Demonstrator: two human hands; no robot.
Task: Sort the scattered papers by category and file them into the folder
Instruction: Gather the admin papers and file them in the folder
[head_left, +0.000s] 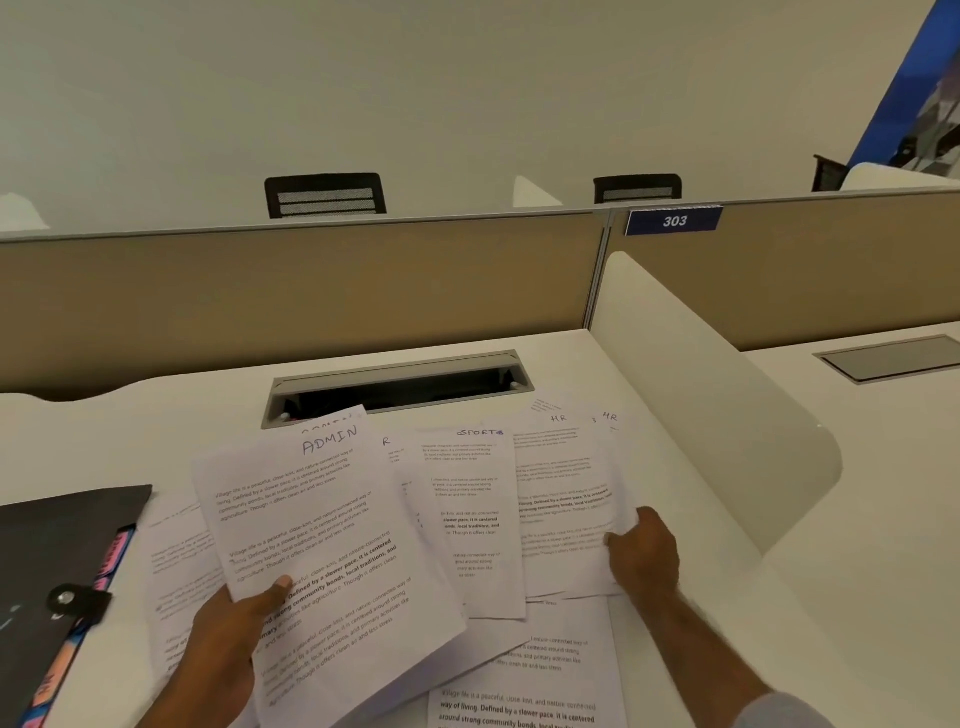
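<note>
Nearest me, my left hand (228, 623) pinches the lower edge of a white printed sheet headed ADMIN (317, 519) in handwriting, thumb on top and fingers curled beneath, with what looks like another sheet or two behind it. My right hand (641, 551) has its fingers curled around the near right edge of the white printed sheets marked HR (566, 499), which lie toward the right side of the desk against the white curved side divider (717, 415). Between the two, a white sheet headed SPORTS (475, 519) rests on the overlapping pile, and more loose white printed pages (524, 675) lie at the near edge. The black flat folder with coloured index tabs and a snap closure (57, 571) sits at the desk's left near edge, closed, just beside the papers.

The main risk I judge is mixing categories: the piles overlap, so lifting the HR sheets could drag the SPORTS sheet along. The ADMIN sheets are held only at one edge and could fan or slip. The folder also needs opening while both hands are occupied.

The white laminate desk (156, 431) has a grey cable-tray opening (400, 384) at its back edge. Beyond stand a tan fabric partition (311, 291) bearing a blue plate numbered 303 (674, 221), two black mesh chair backs (326, 195), and a plain pale wall.
</note>
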